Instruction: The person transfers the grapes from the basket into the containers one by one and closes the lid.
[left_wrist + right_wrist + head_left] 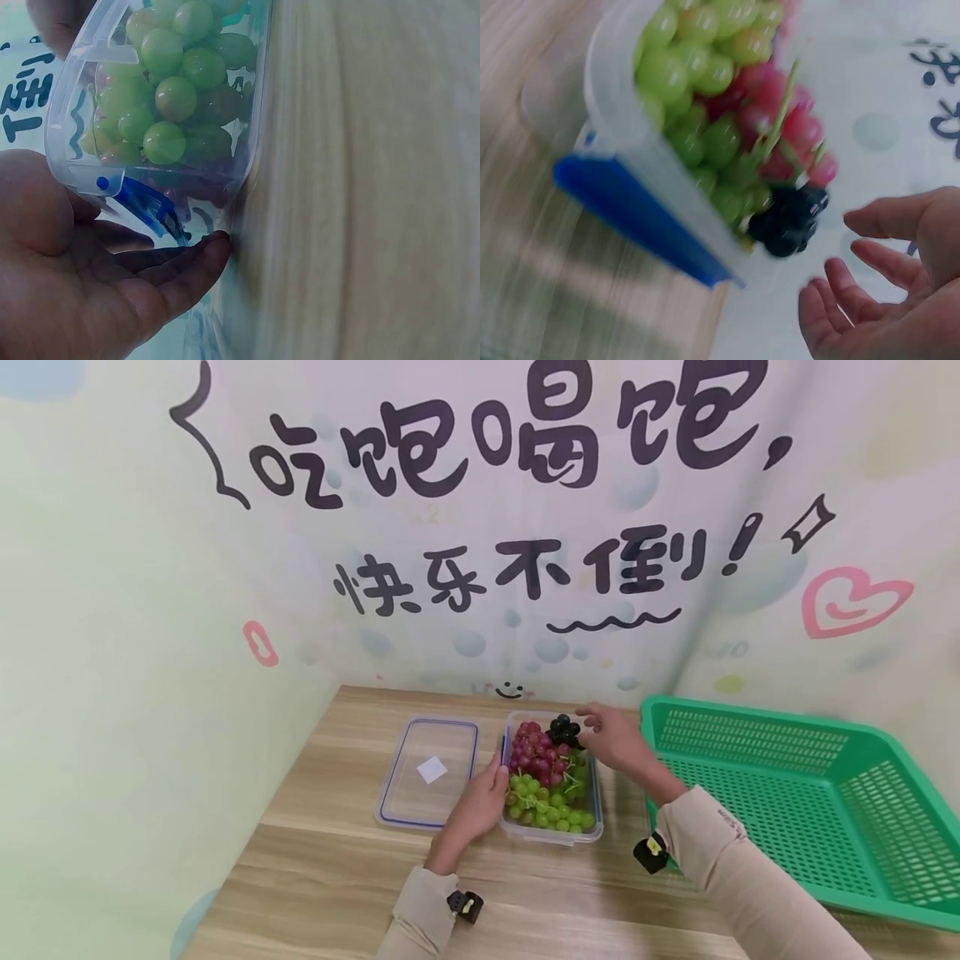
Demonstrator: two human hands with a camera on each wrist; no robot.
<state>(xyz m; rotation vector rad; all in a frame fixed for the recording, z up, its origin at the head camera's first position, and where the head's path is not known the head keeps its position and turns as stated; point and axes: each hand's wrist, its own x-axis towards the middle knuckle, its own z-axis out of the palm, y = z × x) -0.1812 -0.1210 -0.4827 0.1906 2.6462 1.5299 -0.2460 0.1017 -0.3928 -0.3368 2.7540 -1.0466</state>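
A clear plastic box (543, 837) holds bunches of green grapes (551, 810), red grapes (536, 752) and black grapes (562, 731). My left hand (480, 802) rests against the box's left side, its thumb by the rim. In the left wrist view, its fairly straight fingers (180, 281) lie beside the blue latch (146, 204). My right hand (611, 739) hovers at the far right corner, close to the black grapes. Its fingers are spread and loosely bent, with nothing between them, in the right wrist view.
Left of the box, a clear lid (420, 789) with a blue seal and a white paper square (432, 769) lies flat on the wooden table (315, 860). A large green mesh basket (765, 810) stands at the right. A printed wall covering (450, 652) rises behind the table.
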